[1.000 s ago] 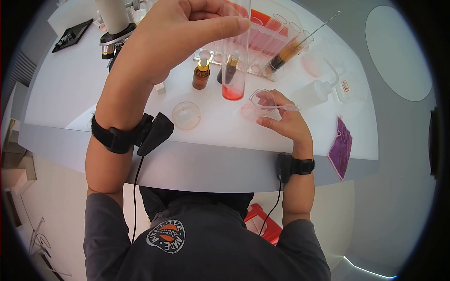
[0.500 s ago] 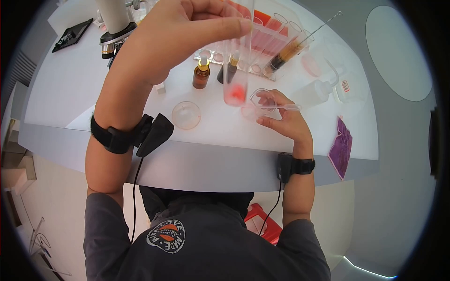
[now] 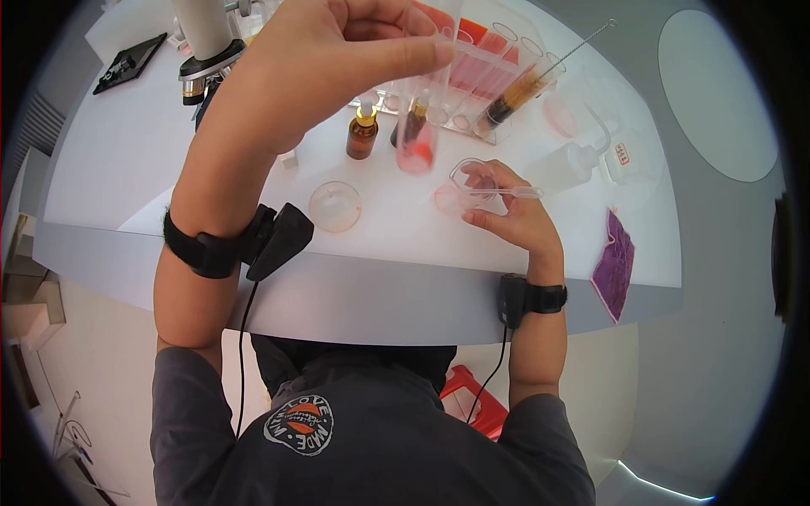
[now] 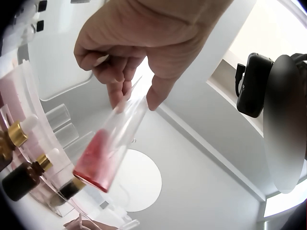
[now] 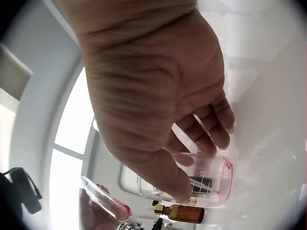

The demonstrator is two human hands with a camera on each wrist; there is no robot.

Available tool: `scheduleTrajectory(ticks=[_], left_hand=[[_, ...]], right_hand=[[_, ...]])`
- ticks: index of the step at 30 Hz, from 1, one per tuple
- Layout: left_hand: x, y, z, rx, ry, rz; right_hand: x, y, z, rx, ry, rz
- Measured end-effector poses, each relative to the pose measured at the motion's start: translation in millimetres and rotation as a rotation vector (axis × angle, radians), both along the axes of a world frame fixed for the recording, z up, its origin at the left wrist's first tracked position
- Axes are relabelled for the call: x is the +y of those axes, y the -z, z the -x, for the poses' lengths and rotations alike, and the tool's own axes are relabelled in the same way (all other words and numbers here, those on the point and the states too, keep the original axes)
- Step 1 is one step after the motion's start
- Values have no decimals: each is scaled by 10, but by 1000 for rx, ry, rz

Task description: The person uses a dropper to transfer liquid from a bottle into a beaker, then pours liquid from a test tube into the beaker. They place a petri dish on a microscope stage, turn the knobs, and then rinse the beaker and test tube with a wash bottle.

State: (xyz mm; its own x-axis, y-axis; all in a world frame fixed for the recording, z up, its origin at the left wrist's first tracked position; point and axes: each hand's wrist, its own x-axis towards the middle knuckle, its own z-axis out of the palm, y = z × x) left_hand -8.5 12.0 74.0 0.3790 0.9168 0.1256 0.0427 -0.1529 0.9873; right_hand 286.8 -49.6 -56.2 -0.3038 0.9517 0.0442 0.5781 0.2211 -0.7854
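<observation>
My left hand (image 3: 329, 63) pinches a clear test tube (image 4: 122, 129) between thumb and fingers, up above the table. Red liquid (image 4: 96, 160) lies in the tube's lower end, which tilts down in the left wrist view. On the table, my right hand (image 3: 516, 218) holds a small clear beaker (image 5: 223, 179) with thumb and fingers around its side. A plastic dropper (image 3: 515, 193) leans in the beaker, its bulb sticking out over the hand. A little pink-red fluid shows at the beaker's base.
Two dropper bottles, one brown (image 3: 361, 139), stand behind the tube. Further back are a test tube rack (image 3: 489, 63) with a brush in one tube, and a microscope (image 3: 202, 38). A round dish (image 3: 335, 207), wash bottle (image 3: 565, 166) and purple cloth (image 3: 614, 266) lie around the hands.
The test tube's lower end dipped toward the beaker, then swung back up and slightly left, the red liquid shifting inside. The right hand and beaker have stayed in place.
</observation>
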Motion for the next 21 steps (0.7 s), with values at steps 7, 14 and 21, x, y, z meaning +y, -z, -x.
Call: scheduleTrajectory(ticks=[7, 14, 21], left_hand=[[9, -1, 4, 58, -46, 20], [-22, 10, 24, 1, -10, -20], [7, 30, 2, 5, -14, -19]], right_hand=[[12, 33, -3, 20, -5, -44], [13, 36, -4, 21, -2, -43], [11, 31, -5, 18, -8, -49]])
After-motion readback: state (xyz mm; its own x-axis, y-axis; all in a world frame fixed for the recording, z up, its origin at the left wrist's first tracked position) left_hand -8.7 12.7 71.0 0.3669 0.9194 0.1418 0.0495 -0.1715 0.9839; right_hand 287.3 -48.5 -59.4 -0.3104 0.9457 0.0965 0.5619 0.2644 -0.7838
